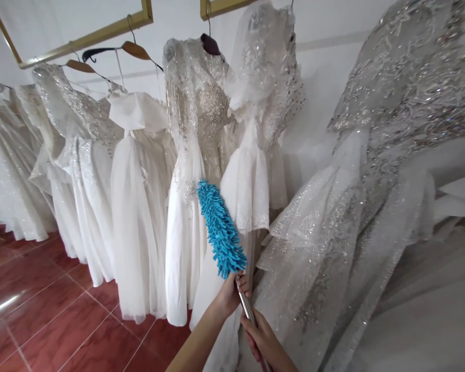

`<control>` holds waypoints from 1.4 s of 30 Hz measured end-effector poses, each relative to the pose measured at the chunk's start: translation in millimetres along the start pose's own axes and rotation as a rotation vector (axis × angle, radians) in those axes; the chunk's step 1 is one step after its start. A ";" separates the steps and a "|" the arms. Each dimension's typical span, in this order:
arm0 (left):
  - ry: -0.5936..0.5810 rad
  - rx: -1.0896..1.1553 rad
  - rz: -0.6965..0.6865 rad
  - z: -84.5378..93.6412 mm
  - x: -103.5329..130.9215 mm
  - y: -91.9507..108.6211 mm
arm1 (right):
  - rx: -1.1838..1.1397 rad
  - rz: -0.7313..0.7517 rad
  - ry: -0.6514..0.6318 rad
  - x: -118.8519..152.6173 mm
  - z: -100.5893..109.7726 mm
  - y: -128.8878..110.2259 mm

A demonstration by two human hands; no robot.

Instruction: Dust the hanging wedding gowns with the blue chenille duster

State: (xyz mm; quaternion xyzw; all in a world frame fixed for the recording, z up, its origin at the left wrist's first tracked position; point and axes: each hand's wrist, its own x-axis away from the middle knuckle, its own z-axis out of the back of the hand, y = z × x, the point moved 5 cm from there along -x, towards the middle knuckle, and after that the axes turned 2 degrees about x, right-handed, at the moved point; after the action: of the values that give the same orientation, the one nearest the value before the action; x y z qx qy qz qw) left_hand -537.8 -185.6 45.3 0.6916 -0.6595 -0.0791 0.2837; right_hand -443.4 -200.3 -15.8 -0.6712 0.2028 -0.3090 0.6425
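Note:
A blue microfiber duster (221, 230) with a shaggy head and a metal handle slants up and to the left in front of me. My left hand (229, 295) wraps round the handle just below the blue head. Lower down, my right hand (259, 330) is closed round the same handle. Behind the duster's head hangs a white beaded long-sleeved dress (201, 113); whether the fibres touch it I cannot tell. Close by on the right is a white dress with a sheer, beaded top (256, 170).
More white gowns (135, 217) hang in a row to the left from a gold rail (89, 40). A large silver-beaded gown (395, 113) spreads wide at the right. Red tiles (81, 330) cover the floor, and a white wall (313, 72) stands behind.

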 end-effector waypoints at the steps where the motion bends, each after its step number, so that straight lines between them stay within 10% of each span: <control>1: -0.002 -0.002 0.003 1.0 2.8 0.6 | -0.009 -0.010 -0.004 1.4 -3.0 1.4; 11: -0.178 -0.232 -0.056 -17.7 12.6 56.1 | -0.134 0.082 0.032 -21.4 -39.8 -35.2; 26: -0.206 -0.335 -0.009 5.1 -40.9 203.5 | -0.552 0.153 0.164 -162.5 -140.6 -98.4; 42: -0.173 -0.276 0.156 97.6 -79.5 210.3 | -0.585 0.093 0.386 -200.5 -194.3 -64.1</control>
State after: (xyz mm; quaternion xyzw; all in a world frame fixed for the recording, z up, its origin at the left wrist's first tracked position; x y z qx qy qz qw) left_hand -776.8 -131.2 48.1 0.5836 -0.7158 -0.2056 0.3235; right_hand -728.4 -203.4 13.4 -0.7461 0.4307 -0.3297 0.3863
